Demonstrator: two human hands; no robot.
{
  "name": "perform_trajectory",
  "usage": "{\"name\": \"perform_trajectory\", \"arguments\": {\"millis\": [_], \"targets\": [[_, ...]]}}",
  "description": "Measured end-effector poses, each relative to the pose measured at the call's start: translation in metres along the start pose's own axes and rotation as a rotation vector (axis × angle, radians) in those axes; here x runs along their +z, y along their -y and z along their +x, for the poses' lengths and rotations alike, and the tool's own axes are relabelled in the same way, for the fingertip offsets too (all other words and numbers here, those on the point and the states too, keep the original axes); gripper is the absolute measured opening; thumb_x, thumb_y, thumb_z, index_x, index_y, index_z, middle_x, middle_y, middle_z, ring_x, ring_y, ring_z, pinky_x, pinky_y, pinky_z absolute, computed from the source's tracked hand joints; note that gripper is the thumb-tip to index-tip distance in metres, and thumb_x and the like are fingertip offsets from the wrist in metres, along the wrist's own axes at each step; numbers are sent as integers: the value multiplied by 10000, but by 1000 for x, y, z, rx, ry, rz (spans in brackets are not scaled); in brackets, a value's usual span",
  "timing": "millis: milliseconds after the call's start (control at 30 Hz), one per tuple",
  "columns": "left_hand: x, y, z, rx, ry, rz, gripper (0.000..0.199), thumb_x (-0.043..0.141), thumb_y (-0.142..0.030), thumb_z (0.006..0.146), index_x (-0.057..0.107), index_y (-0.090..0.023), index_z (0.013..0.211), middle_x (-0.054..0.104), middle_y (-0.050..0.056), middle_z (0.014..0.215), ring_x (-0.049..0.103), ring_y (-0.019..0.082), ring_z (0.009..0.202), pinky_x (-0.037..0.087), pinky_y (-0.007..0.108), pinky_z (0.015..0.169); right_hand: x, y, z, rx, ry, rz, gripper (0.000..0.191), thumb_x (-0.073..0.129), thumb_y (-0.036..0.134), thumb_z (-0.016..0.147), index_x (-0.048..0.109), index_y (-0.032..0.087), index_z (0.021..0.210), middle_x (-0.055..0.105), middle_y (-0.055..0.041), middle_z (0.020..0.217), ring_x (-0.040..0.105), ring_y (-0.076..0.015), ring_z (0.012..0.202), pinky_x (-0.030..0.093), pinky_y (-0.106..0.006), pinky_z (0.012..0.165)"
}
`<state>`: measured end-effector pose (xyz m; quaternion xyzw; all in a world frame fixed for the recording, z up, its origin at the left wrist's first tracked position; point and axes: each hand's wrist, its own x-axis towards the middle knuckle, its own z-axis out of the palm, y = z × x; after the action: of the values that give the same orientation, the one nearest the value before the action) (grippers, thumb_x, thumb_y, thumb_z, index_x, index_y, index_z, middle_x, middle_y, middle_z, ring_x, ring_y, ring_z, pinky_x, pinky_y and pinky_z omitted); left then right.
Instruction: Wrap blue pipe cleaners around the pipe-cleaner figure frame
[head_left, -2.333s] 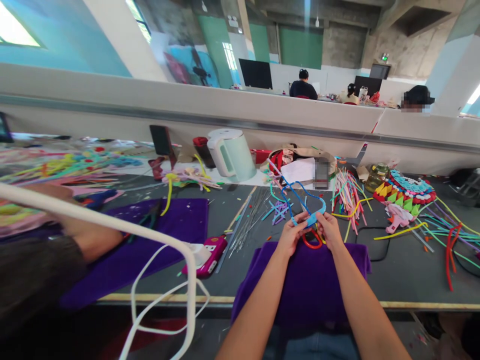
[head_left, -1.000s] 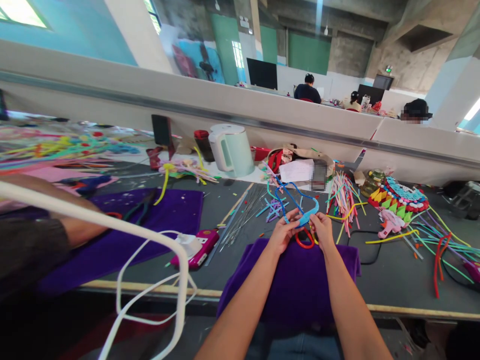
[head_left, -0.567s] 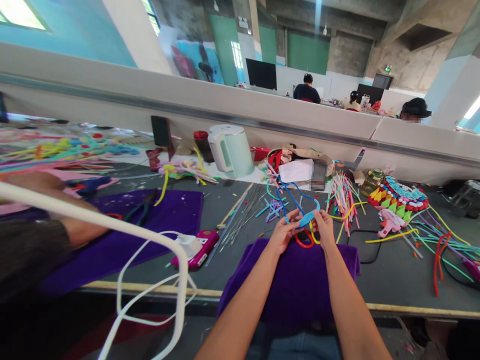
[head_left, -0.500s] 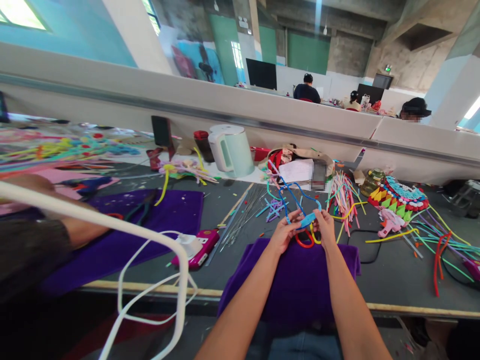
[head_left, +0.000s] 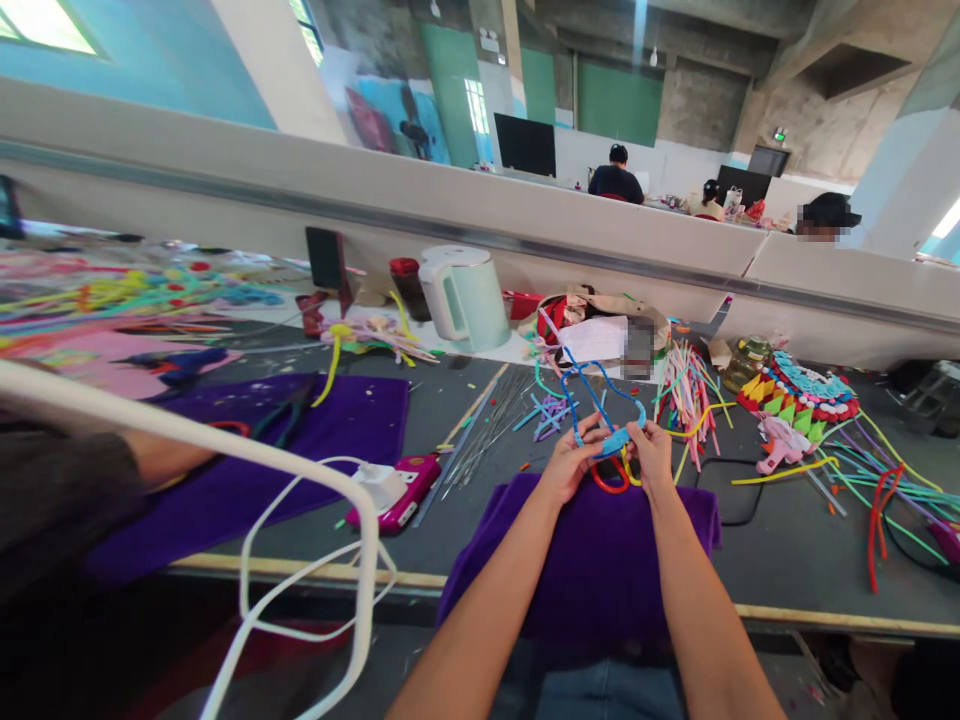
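Observation:
Between my two hands is a blue pipe-cleaner piece (head_left: 616, 441), with long bent blue strands rising from it toward the back. My left hand (head_left: 571, 462) pinches its left end. The fingers of my right hand (head_left: 651, 452) are closed on its right end. Just under the piece lie red-handled scissors (head_left: 611, 478) with a yellow loop beside them, partly hidden by my fingers. Both forearms pass over a folded purple cloth (head_left: 592, 570) at the table's front edge.
Thin metal-coloured sticks (head_left: 491, 430) and a magenta device (head_left: 405, 492) lie to the left. Behind stand a pale kettle (head_left: 476, 305) and a cloth bag (head_left: 592, 330). Pink stems (head_left: 690, 395) and a jar (head_left: 746, 362) are right. A co-worker's arm (head_left: 161, 455) is far left.
The blue piece has turned slightly between my fingers, and its strands have shifted a little. The co-worker's hand at the left has moved slightly.

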<state>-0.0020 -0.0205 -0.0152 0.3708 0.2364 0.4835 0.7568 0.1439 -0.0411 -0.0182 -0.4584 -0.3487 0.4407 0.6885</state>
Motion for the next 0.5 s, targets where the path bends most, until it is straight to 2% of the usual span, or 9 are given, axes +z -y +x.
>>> {"name": "perform_trajectory", "arguments": {"millis": [133, 233, 367, 500], "targets": [[-1, 0, 1, -22, -26, 18, 660, 726, -66, 619, 517, -148, 1239, 700, 106, 1023, 673, 228, 911, 514, 349, 841, -2, 0, 2, 51, 16, 36, 331, 698, 461, 672, 599, 163, 777, 516, 64, 494, 445, -64, 395, 371, -164, 341], [-2, -1, 0, -36, -26, 33, 687, 723, -68, 616, 499, -144, 1261, 695, 119, 1048, 675, 225, 906, 525, 327, 809, -5, 2, 4, 10, -41, 64, 357, 686, 477, 683, 606, 163, 835, 499, 67, 505, 428, -57, 403, 322, -149, 324], [-1, -1, 0, -54, -8, 44, 675, 722, -69, 621, 500, -131, 1256, 689, 144, 1062, 676, 231, 904, 532, 310, 776, -9, 1, 7, -49, -93, 38, 337, 706, 452, 667, 588, 160, 785, 458, 82, 477, 375, -40, 386, 258, -142, 323], [0, 0, 0, -57, 1, 49, 670, 720, -67, 621, 506, -127, 1253, 689, 149, 1059, 680, 236, 889, 536, 318, 770, -12, -4, 9, -82, -142, -23, 332, 708, 453, 652, 550, 175, 741, 453, 88, 474, 390, -48, 391, 293, -155, 344]]}}
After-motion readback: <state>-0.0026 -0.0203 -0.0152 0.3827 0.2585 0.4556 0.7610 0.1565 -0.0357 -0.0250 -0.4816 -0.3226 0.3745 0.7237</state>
